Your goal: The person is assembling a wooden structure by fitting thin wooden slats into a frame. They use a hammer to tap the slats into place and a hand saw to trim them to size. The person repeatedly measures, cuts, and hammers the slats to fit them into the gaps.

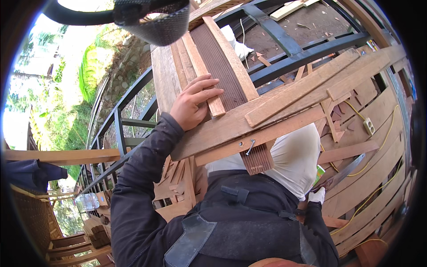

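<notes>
From where I stand, the front plank (213, 135) spans the person's lap area. Beyond it extends the grooved decking board (218, 62), with the narrow wooden strip (195, 58) along its left edge. The handsaw (353, 165) sits low right, near the gloved right hand (316, 196); grip closure indeterminable. Left hand (193, 101): fingers apart, laid over the strip, unclamped. Even, flat pressure should prevent shifting.

Bright daylight washes over the greenery (66, 115) to the left of the dark metal railing (119, 133), where a pale green fern frond (89, 73) stands out above and stones (118, 64) lie closer in. A timber rail (62, 155) meets the railing's lower left, with a brown lattice panel (29, 222) below it. Well to the railing's right spreads a wood-plank floor (347, 200), with bare brown soil (307, 26) to its upper right.
</notes>
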### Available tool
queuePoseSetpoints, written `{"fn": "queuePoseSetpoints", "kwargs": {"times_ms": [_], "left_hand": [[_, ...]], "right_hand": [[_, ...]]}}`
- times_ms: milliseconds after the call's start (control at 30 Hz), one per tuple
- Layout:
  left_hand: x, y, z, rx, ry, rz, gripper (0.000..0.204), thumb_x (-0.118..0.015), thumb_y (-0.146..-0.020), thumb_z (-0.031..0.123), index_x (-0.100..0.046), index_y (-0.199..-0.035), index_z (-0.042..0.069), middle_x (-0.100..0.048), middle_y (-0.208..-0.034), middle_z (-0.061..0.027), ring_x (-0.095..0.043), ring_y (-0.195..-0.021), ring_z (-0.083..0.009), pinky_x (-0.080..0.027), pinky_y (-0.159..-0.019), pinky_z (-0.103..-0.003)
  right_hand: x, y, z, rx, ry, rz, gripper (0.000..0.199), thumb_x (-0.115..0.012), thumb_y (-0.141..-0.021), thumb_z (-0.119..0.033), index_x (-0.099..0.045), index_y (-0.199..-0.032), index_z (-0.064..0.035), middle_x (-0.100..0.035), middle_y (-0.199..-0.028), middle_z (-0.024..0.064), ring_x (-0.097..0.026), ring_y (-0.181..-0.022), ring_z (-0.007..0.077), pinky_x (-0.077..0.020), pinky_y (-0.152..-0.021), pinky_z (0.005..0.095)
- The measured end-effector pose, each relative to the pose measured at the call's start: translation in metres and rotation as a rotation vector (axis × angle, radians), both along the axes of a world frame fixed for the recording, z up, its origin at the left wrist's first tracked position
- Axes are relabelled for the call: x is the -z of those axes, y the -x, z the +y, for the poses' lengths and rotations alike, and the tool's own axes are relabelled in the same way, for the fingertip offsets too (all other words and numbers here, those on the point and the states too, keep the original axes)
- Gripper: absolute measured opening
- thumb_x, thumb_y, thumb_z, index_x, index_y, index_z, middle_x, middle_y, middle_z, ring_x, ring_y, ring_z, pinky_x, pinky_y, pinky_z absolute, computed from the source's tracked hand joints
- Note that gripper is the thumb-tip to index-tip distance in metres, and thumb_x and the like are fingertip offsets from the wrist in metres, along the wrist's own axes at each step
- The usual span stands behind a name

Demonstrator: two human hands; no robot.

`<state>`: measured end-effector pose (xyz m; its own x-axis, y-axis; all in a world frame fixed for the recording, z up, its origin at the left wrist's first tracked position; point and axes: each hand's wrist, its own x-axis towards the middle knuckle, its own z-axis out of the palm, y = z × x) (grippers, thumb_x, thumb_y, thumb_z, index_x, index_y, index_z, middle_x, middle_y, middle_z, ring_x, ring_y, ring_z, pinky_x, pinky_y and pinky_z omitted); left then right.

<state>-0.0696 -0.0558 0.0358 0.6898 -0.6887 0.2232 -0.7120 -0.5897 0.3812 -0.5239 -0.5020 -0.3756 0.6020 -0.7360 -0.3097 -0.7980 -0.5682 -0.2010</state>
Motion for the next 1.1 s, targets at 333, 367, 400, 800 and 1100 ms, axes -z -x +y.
{"fn": "queuePoseSetpoints", "kwargs": {"times_ms": [333, 367, 400, 800, 1100], "left_hand": [[0.015, -0.006, 0.010, 0.075, 0.051, -0.042, 0.035, -0.067, -0.091, -0.002, -0.075, -0.121, 0.012, -0.066, -0.137, -0.0108, -0.051, -0.143, -0.0374, -0.048, -0.114, -0.048], [0.016, -0.007, 0.012, 0.076, 0.040, -0.040, 0.037, -0.067, -0.089, -0.002, -0.075, -0.123, 0.013, -0.065, -0.139, -0.0099, -0.051, -0.143, -0.0367, -0.048, -0.114, -0.047], [0.017, -0.007, 0.014, 0.086, 0.035, -0.051, 0.040, -0.068, -0.088, -0.002, -0.074, -0.124, 0.013, -0.064, -0.140, -0.0090, -0.050, -0.143, -0.0360, -0.048, -0.115, -0.046], [0.019, -0.003, 0.010, 0.005, 0.045, 0.015, 0.046, -0.066, -0.083, -0.003, -0.070, -0.128, 0.009, -0.061, -0.144, -0.0089, -0.046, -0.147, -0.0322, -0.045, -0.119, -0.045], [-0.055, 0.082, 0.016, -0.600, 0.094, 0.571, 0.032, -0.064, -0.093, 0.012, -0.075, -0.123, 0.012, -0.073, -0.119, -0.0182, -0.067, -0.118, -0.0380, -0.055, -0.100, -0.044]], "right_hand": [[-0.070, -0.064, -0.045, 0.208, 0.201, -0.058, 0.045, -0.067, -0.091, -0.030, -0.061, -0.123, 0.0003, -0.068, -0.117, 0.0270, -0.066, -0.110, 0.0461, -0.0525, -0.096, 0.0509], [-0.078, -0.070, -0.054, 0.197, 0.224, -0.070, 0.045, -0.067, -0.091, -0.032, -0.061, -0.122, 0.0004, -0.068, -0.116, 0.0271, -0.066, -0.108, 0.0465, -0.0523, -0.095, 0.0513], [-0.086, -0.073, -0.062, 0.204, 0.235, -0.061, 0.045, -0.067, -0.091, -0.034, -0.062, -0.120, 0.0006, -0.068, -0.115, 0.0272, -0.066, -0.105, 0.0468, -0.0522, -0.094, 0.0518], [-0.312, -0.061, -0.092, 0.226, -0.174, -0.297, 0.013, -0.065, -0.091, -0.007, -0.063, -0.103, -0.0023, -0.062, -0.085, 0.0037, -0.059, -0.079, 0.0169, -0.0488, -0.074, 0.0348], [-0.615, -0.082, -0.003, 0.433, -0.350, -0.470, 0.005, -0.063, -0.097, -0.015, -0.062, -0.096, -0.0095, -0.057, -0.078, -0.0027, -0.054, -0.061, 0.0091, -0.0463, -0.054, 0.0260]]}}
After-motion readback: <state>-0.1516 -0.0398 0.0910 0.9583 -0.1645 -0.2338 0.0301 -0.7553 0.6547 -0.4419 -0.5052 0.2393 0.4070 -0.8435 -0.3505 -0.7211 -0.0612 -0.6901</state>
